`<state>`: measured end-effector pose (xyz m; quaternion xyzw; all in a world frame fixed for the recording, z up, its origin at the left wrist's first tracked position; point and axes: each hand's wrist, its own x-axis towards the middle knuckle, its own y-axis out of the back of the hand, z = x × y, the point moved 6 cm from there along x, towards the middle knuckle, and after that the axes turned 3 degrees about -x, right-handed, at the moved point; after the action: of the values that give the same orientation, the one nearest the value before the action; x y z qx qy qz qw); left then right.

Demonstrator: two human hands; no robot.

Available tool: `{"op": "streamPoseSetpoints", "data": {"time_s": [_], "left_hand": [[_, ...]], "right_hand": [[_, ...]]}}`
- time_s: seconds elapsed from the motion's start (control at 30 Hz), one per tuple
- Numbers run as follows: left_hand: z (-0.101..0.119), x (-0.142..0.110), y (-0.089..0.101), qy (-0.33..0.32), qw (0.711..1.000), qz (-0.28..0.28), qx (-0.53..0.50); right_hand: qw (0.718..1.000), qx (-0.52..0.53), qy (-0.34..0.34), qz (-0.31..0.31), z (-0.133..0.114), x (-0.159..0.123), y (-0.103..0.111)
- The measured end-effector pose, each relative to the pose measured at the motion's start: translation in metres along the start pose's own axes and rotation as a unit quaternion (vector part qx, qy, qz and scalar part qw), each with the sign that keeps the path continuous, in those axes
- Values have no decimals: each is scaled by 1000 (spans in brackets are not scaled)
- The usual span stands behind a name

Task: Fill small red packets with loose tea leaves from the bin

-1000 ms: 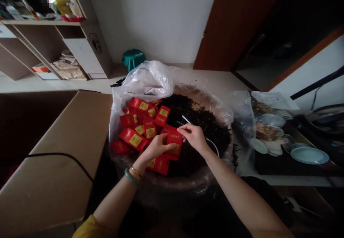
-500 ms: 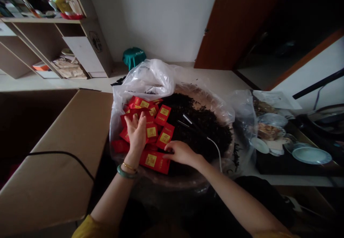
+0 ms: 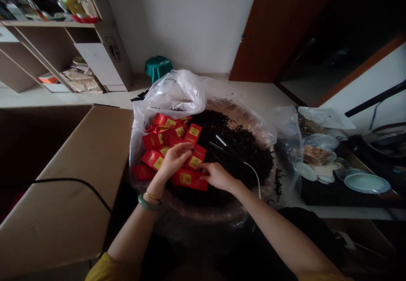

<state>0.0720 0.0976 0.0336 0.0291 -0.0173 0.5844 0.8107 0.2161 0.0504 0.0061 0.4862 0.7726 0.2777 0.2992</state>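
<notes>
My right hand (image 3: 219, 177) pinches the right end of a red packet (image 3: 190, 180) with a gold panel, at the near side of a pile. My left hand (image 3: 176, 159), wearing a gold bracelet and a green bangle, is just above that packet, fingers stretched to the right and holding nothing that I can see. More red packets (image 3: 154, 140) lie heaped beyond and left of it. They rest on dark loose leaves (image 3: 253, 154), like tea, in a wide round basket lined with clear plastic (image 3: 187, 88). A black hair straightener (image 3: 233, 152) with a white cord lies open on the leaves.
An open cardboard box (image 3: 63, 188) stands at the left, crossed by a black cable (image 3: 76, 180). At the right, a dark tray table (image 3: 330, 194) carries a jar (image 3: 319, 152) and a pale dish (image 3: 367, 184). Behind are shelves (image 3: 120, 69) and a green-covered bin (image 3: 157, 67).
My left hand has moved right and nearer from the far packets, uncovering them. The packet in my right hand has moved slightly up and right.
</notes>
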Motion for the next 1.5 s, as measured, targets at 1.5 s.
{"op": "streamPoseSetpoints", "data": {"time_s": [1.5], "left_hand": [[1,-15,-35,-46,913,-103,391]], "right_hand": [[974,-44,67,213,0,-5,30]]}}
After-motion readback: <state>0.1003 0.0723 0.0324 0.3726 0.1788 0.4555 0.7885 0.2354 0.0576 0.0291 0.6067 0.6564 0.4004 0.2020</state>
